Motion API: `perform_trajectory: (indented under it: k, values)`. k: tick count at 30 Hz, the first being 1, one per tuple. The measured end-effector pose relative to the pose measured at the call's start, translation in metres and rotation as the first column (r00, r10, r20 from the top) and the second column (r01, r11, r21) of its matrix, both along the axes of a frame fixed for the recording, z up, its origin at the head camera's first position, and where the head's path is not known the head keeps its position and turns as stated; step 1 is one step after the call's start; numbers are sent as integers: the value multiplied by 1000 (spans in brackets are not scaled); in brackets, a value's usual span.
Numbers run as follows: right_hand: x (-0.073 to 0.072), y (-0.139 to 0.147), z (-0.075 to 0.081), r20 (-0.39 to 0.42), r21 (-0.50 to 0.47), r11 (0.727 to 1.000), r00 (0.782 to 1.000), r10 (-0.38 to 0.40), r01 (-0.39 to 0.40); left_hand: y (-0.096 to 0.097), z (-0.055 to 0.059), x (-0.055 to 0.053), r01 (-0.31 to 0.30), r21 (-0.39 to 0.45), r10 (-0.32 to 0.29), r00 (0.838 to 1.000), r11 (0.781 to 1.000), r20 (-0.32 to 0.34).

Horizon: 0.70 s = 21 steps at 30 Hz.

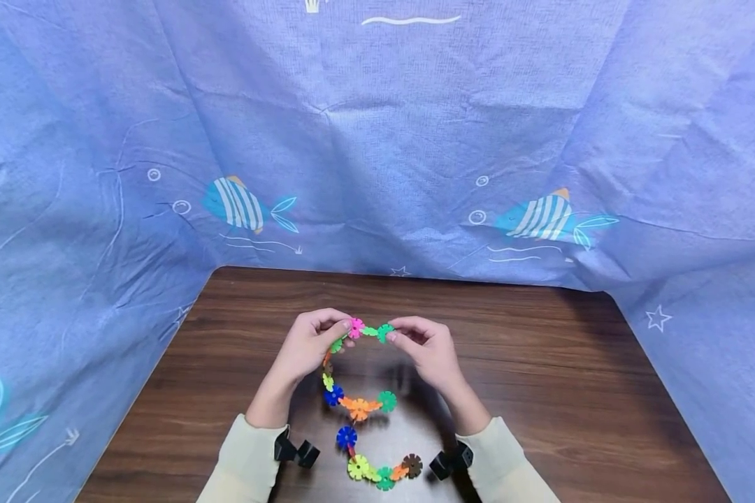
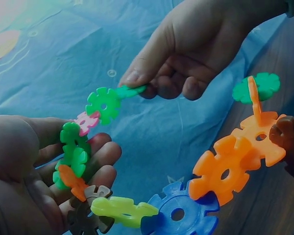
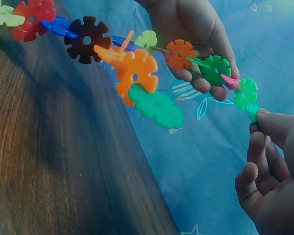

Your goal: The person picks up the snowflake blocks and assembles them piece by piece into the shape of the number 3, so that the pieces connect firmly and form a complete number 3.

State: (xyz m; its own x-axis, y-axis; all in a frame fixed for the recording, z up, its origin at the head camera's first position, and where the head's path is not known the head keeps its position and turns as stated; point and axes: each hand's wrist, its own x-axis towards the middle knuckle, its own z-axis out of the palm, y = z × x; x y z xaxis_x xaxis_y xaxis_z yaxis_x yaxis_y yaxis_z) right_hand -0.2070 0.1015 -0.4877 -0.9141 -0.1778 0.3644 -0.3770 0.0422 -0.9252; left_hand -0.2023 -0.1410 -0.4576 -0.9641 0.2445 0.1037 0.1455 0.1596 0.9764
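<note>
A chain of colourful plastic snowflake discs (image 1: 359, 409) hangs in a long curve between and below the hands. My left hand (image 1: 311, 342) holds its upper left part, thumb beside the pink disc (image 1: 355, 327) and fingers behind. Between thumb and fingertips, my right hand (image 1: 430, 349) pinches the green end disc (image 1: 385, 332), seen edge-on in the left wrist view. A light green disc (image 2: 103, 106) joins that one to the pink disc. Lower on the chain come a blue disc (image 2: 178, 211), orange discs (image 2: 225, 172) and a side branch ending in a green disc (image 2: 257, 88).
A dark wood-grain table (image 1: 541, 363) lies beneath the hands. Behind and at both sides hangs a blue cloth (image 1: 377, 140) printed with fish. The chain's lower end, with a brown disc (image 1: 412, 466), is near the right wrist's black camera mount (image 1: 451, 461).
</note>
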Motion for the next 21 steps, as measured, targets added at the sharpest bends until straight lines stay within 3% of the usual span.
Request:
perform_trajectory:
  k: [10,17,21]
  values:
    - [3,1,2,3,24,1000,1000,-19,19,14,-2,4,-52,52,51,999,997,20]
    - [2,-1,-3,6,19,1000,1000,-8,8,18,-3,6,-56,76,55,998,996,15]
    - [1,2,-6,49,-32,999,999,-9,10,15,-3,5,-64,24,64,998,998,-16]
